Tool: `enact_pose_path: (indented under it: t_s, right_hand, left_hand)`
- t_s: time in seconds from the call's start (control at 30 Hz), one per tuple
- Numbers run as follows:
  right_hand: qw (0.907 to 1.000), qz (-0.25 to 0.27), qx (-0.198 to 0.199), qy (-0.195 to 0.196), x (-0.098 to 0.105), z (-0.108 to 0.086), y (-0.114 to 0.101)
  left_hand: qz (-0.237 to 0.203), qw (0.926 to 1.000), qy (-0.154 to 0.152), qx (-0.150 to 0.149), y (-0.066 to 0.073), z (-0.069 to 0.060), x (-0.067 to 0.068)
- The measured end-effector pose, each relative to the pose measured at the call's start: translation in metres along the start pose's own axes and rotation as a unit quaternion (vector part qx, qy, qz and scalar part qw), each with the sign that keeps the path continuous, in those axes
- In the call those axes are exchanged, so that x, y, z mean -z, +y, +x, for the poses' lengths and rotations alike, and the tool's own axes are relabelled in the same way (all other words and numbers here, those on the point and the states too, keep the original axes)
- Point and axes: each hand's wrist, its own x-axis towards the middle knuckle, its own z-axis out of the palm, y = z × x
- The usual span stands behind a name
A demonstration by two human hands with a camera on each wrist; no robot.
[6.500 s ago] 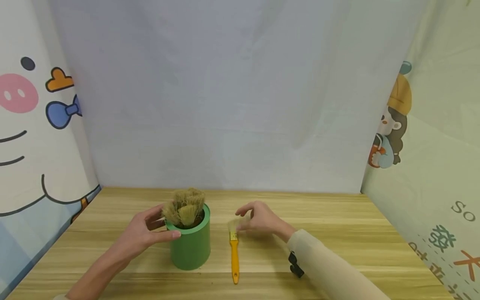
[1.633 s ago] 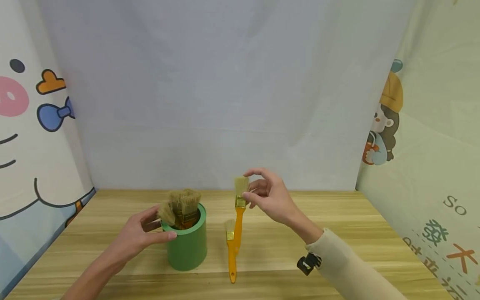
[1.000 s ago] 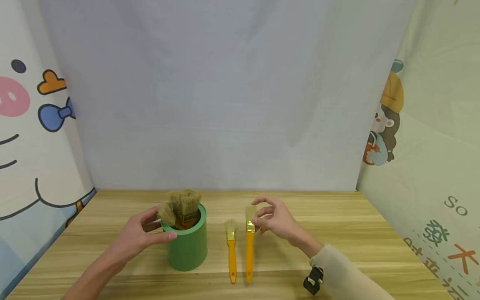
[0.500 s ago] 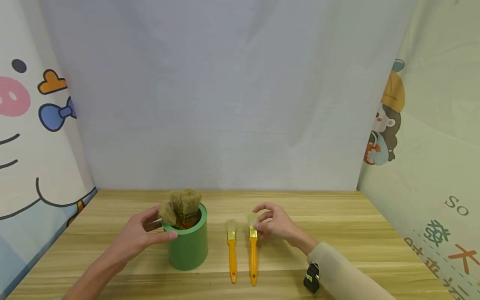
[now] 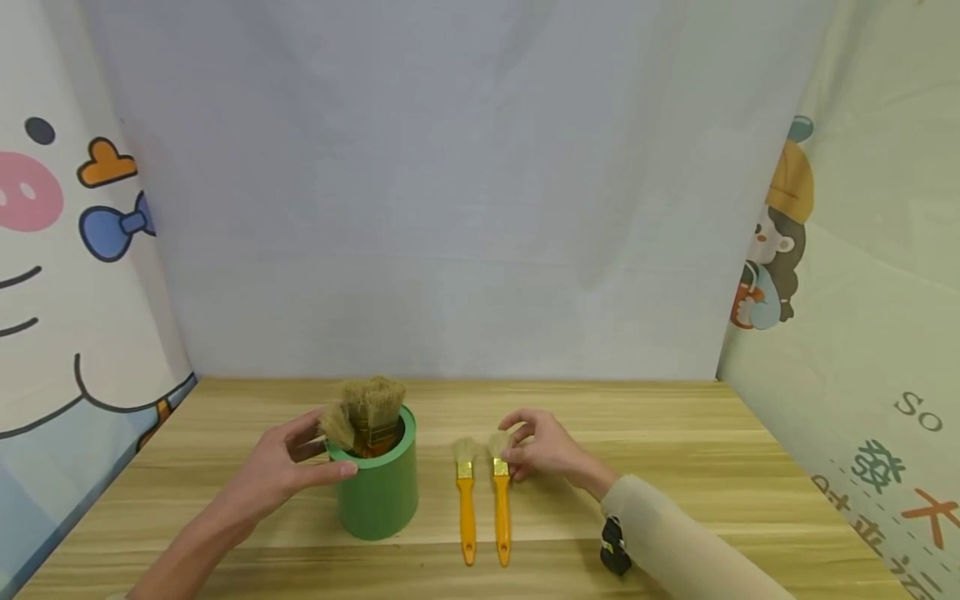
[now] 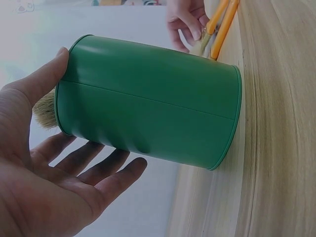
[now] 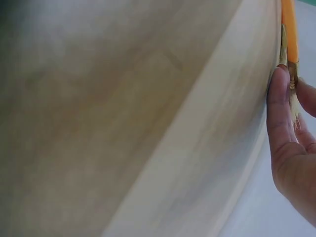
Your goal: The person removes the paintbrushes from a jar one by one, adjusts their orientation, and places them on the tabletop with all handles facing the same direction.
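A green cylindrical can (image 5: 377,500) stands upright on the table, holding several paintbrushes (image 5: 372,404) with bristles up. My left hand (image 5: 281,462) grips the can near its rim, thumb on the near side and fingers round the far left. In the left wrist view those fingers (image 6: 118,170) curve along the can's wall. Right of the can a paintbrush (image 5: 467,508) with a yellow-orange handle lies flat, bristles away from me. Beside it, apart and nearly parallel, is a second paintbrush (image 5: 502,512). My right hand (image 5: 543,450) pinches this one near its metal band and bristles.
The wood-grain table (image 5: 637,433) spreads to the right and ends at a pale curtain (image 5: 465,208) behind. Printed cloths hang at the left (image 5: 82,292) and right (image 5: 862,292). A dark strap with a small device (image 5: 615,546) sits on my right wrist.
My right hand has brought a second paintbrush down beside the first; one bristle head fewer shows in the can than at first. Lately that brush shifted slightly left. My left hand stays on the can.
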Motion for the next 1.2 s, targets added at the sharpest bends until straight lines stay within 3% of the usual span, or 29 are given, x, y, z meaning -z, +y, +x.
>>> enact_pose_path:
  t_s: [0.27, 0.63, 0.93, 1.2]
  right_hand:
    - [0.9994, -0.033, -0.007, 0.003, 0.0024, 0.0016, -0.0003]
    - [0.986, -0.163, 0.03, 0.014, 0.0064, 0.004, 0.0019]
    - [0.9788, -0.198, 0.048, 0.024, 0.009, 0.0048, 0.0069]
    - [0.9788, -0.197, 0.051, 0.018, 0.0095, 0.0052, 0.0063]
  left_hand:
    - [-0.002, 1.0, 0.002, -0.005, 0.0028, -0.0012, -0.0012]
    - [0.004, 1.0, 0.005, -0.004, 0.0043, -0.002, -0.0015]
    - [0.0, 1.0, 0.005, -0.006, 0.0042, -0.0029, -0.0014]
    - [0.006, 1.0, 0.003, -0.003, 0.0032, -0.002, -0.0004]
